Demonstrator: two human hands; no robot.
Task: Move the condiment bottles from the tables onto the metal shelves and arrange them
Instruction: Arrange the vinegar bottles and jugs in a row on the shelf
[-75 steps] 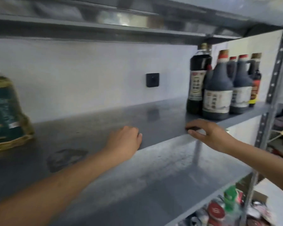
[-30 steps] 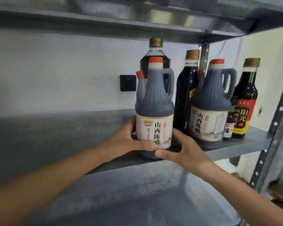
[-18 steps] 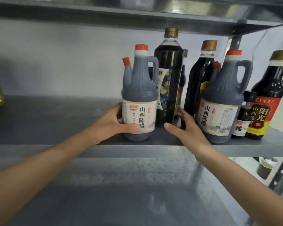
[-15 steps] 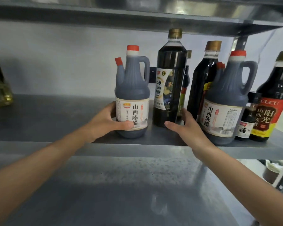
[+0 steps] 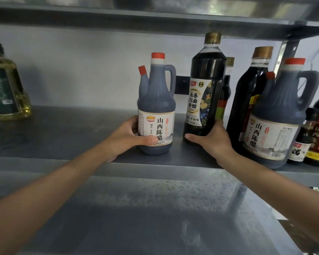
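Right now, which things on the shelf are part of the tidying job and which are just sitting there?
Part of the job: red-capped vinegar jug, gripped by the left hand; tall gold-capped dark bottle, gripped by the right hand; metal shelf under them.
Just sitting there: yellow oil jug far left; black wall box; second vinegar jug at right.

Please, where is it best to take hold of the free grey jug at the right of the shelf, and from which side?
On this jug, the loop handle looks best, reached from the front-right. It sticks out to the right below the red cap, above the small bottle beside it; the body looks wide for one hand.
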